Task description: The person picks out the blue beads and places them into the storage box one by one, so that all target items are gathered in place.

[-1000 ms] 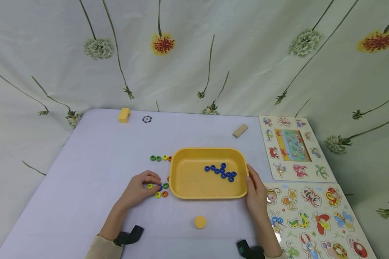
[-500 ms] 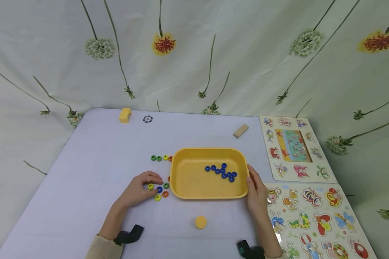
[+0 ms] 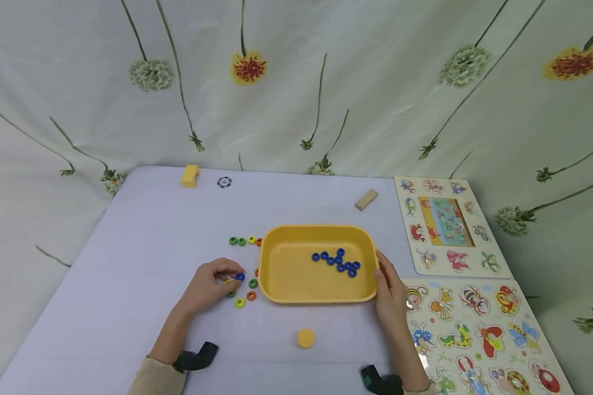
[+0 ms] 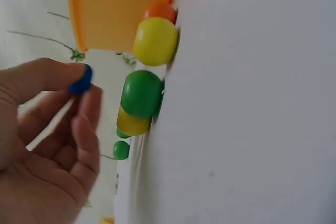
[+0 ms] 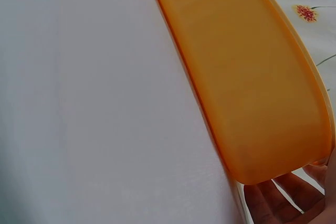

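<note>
Between thumb and fingertip, my left hand [image 3: 210,286] pinches a blue bead [image 3: 240,277], raised off the table in the left wrist view. Below and around that hand lie loose beads: a green bead [image 3: 253,283], an orange bead [image 3: 251,295] and a yellow bead [image 3: 240,303], with others partly hidden by the fingers. My right hand [image 3: 391,299] holds the right end of a yellow tray [image 3: 286,274], thumb at the rim and fingers against the outer wall. Several blue beads [image 3: 339,260] lie inside the tray's right half.
A row of beads [image 3: 241,241] sits left of the tray's far corner. Farther back are a yellow block [image 3: 190,176], a poker chip [image 3: 224,182] and a wooden block [image 3: 366,199]. A yellow disc [image 3: 306,338] lies in front. Two picture puzzle boards [image 3: 410,263] fill the right side.
My left hand has picked up the blue bead from among the loose beads and lifted it slightly. A green bead now shows beneath the hand. My right hand and the tray have stayed put.
</note>
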### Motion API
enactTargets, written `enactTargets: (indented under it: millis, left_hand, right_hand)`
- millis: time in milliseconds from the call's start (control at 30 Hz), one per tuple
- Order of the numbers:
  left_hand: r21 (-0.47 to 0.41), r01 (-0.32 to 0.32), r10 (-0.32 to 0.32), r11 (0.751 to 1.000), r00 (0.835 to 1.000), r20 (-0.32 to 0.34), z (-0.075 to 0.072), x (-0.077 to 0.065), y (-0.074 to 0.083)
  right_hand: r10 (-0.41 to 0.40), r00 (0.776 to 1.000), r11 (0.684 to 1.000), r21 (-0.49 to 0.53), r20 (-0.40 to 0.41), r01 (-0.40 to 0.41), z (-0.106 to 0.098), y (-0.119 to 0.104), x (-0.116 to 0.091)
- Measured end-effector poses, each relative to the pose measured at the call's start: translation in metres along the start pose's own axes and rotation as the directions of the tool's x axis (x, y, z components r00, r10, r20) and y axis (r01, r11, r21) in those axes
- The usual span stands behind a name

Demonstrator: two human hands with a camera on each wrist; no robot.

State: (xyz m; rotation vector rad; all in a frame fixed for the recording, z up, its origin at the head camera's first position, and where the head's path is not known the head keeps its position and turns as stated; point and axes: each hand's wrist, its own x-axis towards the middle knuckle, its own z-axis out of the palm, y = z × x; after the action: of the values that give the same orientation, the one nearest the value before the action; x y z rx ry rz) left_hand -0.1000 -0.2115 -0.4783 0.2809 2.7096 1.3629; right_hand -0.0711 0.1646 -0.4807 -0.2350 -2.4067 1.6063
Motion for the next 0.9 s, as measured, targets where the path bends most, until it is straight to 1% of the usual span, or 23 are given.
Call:
enactTargets:
  millis: [33, 100, 167, 267, 333, 367, 400, 467, 567, 600, 700, 800, 900]
  left_hand:
    - [-0.009, 0.001, -0.001, 1.000, 1.000, -0.023, -0.002, 0.001, 0.004]
    - [-0.050, -0.020, 0.017, 0.999, 0.998, -0.061, -0.006, 0.006, 0.017]
    - [-0.097, -0.057, 0.050, 0.994, 0.996, -0.076, -0.009, 0.012, 0.039]
    - [-0.135, -0.113, 0.106, 0.984, 0.993, -0.058, -0.009, 0.022, 0.081]
    - [-0.132, -0.126, 0.125, 0.983, 0.992, -0.014, -0.003, 0.029, 0.109]
    - [-0.123, -0.141, 0.142, 0.982, 0.990, 0.006, 0.002, 0.035, 0.115]
    - [-0.114, -0.150, 0.154, 0.982, 0.988, 0.025, 0.009, 0.041, 0.119]
    - [-0.109, -0.155, 0.162, 0.982, 0.985, 0.061, 0.025, 0.054, 0.120]
    - [-0.093, -0.162, 0.171, 0.982, 0.979, 0.108, 0.050, 0.071, 0.110]
    - [-0.088, -0.153, 0.164, 0.984, 0.978, 0.128, 0.057, 0.074, 0.111]
    - [-0.038, -0.147, 0.151, 0.988, 0.971, 0.187, 0.074, 0.080, 0.113]
    - [0.014, -0.167, 0.159, 0.986, 0.961, 0.227, 0.088, 0.084, 0.115]
    - [0.088, -0.200, 0.174, 0.976, 0.954, 0.243, 0.099, 0.086, 0.116]
  right_hand:
    - [0.000, 1.000, 1.000, -0.001, 0.000, 0.000, 0.000, 0.000, 0.000]
    - [-0.001, 1.000, 1.000, -0.003, 0.003, 0.001, 0.000, 0.000, 0.000]
    - [-0.003, 1.000, 1.000, -0.002, 0.003, 0.003, 0.000, 0.000, 0.000]
    - [-0.004, 1.000, 1.000, -0.005, 0.001, 0.004, 0.000, 0.000, 0.000]
    - [-0.003, 1.000, 1.000, -0.003, 0.002, 0.003, 0.000, -0.001, 0.001]
    - [-0.003, 1.000, 1.000, -0.003, 0.002, 0.003, 0.000, -0.001, 0.001]
    - [-0.002, 1.000, 1.000, -0.003, 0.002, 0.002, 0.001, -0.001, 0.001]
    - [0.001, 1.000, 1.000, -0.003, 0.005, -0.001, 0.002, 0.000, 0.001]
    - [0.005, 1.000, 1.000, 0.000, 0.009, -0.005, 0.002, 0.001, 0.001]
    - [0.006, 1.000, 1.000, 0.001, 0.010, -0.006, 0.002, 0.002, 0.001]
    - [0.007, 1.000, 1.000, 0.000, 0.008, -0.007, 0.002, 0.001, 0.001]
    - [-0.001, 1.000, 1.000, 0.008, 0.005, 0.001, 0.001, 0.001, 0.001]
    - [-0.002, 1.000, 1.000, 0.011, 0.003, 0.002, 0.000, 0.002, 0.000]
